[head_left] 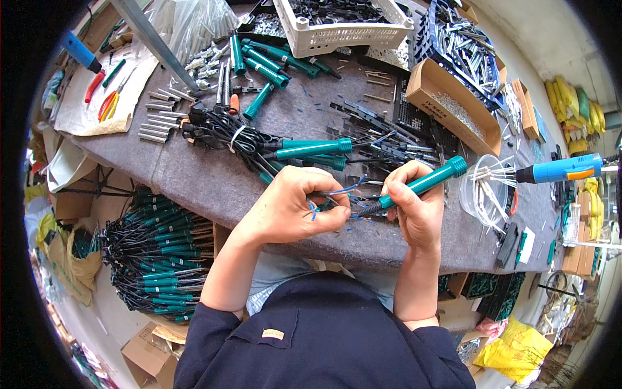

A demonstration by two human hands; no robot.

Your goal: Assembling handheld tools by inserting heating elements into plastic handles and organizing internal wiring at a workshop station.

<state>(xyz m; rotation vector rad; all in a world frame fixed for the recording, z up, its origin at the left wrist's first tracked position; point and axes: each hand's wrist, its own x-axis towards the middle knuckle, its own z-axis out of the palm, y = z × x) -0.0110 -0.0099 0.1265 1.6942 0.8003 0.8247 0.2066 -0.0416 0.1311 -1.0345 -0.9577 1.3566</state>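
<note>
My right hand grips a teal tool handle that points up and to the right, its black end toward my left hand. My left hand pinches thin blue wires coming out of that black end. Both hands are over the front edge of a grey cloth-covered table. Just beyond my left hand lies a bundle of teal handles with black cords tied with a white strip.
A white basket stands at the back, a brown cardboard box to the right, a clear tub of white ties near my right hand. A blue-handled tool lies at the right. A heap of finished teal handles sits below left.
</note>
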